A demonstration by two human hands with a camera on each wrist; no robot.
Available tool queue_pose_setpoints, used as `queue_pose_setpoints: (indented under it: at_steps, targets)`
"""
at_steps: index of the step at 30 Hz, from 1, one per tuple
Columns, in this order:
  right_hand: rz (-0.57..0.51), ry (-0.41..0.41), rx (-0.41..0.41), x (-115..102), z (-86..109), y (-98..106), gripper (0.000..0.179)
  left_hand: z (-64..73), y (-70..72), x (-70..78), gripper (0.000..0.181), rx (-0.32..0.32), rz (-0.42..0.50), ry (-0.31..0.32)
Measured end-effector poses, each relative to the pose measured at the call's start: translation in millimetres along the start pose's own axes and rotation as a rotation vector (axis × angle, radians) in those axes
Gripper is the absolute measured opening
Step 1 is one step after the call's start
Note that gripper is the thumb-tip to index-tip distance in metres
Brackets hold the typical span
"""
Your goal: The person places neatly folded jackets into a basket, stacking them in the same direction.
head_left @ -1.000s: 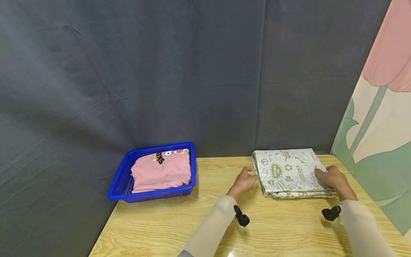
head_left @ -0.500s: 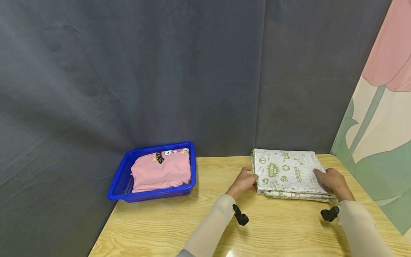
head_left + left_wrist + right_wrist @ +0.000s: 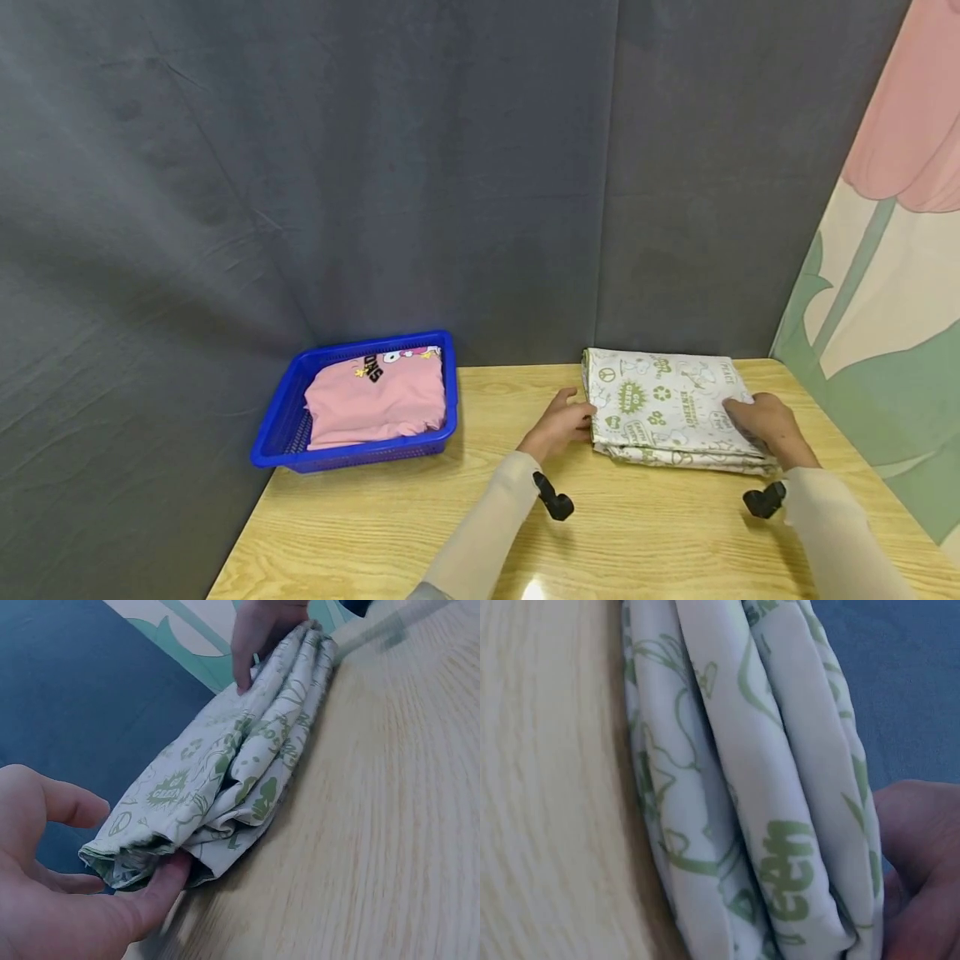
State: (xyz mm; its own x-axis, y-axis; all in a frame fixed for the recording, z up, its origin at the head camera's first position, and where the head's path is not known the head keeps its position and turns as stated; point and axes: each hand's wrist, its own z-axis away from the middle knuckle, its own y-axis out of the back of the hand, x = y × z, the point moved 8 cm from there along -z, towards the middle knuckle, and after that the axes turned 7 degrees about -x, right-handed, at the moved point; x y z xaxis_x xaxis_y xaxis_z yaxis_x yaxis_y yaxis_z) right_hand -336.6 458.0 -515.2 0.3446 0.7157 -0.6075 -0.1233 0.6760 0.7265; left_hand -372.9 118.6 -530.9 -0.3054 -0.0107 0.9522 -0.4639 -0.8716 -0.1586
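Note:
A folded white cloth (image 3: 667,400) with green cartoon prints lies in layers on the table at the right. My left hand (image 3: 558,425) is at its left edge. In the left wrist view, one digit of the left hand (image 3: 67,900) reaches into the layers near the front corner, while a bent finger stays apart from the cloth. On the opposite side my right hand (image 3: 768,421) grips the cloth's right edge, thumb on top and the other fingers hidden. The right wrist view shows the stacked folds of the cloth (image 3: 735,795) along the front, beside part of the right hand (image 3: 922,862).
A blue plastic basket (image 3: 273,433) stands at the table's left side, holding a folded pink garment (image 3: 375,400) with a cartoon print. Behind the wooden table (image 3: 637,533) hangs a dark grey curtain (image 3: 450,183). A wall painted with a tulip (image 3: 892,142) borders the right.
The left hand has come to the cloth's left edge. The cloth has turned slightly and shifted a little left, with the right hand moving along on its right edge.

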Motion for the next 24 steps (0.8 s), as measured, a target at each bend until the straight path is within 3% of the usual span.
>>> queue_pose_setpoints:
  at_steps: [4, 9, 15, 19, 22, 24]
  targets:
    - [-0.036, 0.030, -0.056, -6.0, -2.4, -7.4, 0.082, -2.0, 5.5, -3.3, 0.075, -0.003, 0.030, 0.011]
    - [-0.097, 0.088, -0.108, -18.6, -4.6, -18.7, 0.080, -4.0, 14.1, -9.5, 0.017, 0.005, 0.061, 0.016]
    - [-0.115, 0.119, -0.163, -36.7, -4.0, -32.8, 0.081, -1.7, 26.7, -9.5, 0.027, 0.029, 0.065, 0.014]
    - [-0.161, 0.136, -0.190, -48.1, -4.3, -44.0, 0.079, 2.1, 39.5, -7.2, 0.026, 0.077, -0.021, 0.021]
    - [-0.214, 0.158, -0.212, -54.3, -6.5, -54.2, 0.077, 4.5, 50.3, -7.0, 0.012, 0.115, -0.077, 0.032]
    - [-0.239, 0.174, -0.226, -58.8, -7.9, -60.8, 0.077, 7.1, 56.0, -9.0, 0.040, 0.131, -0.076, 0.054]
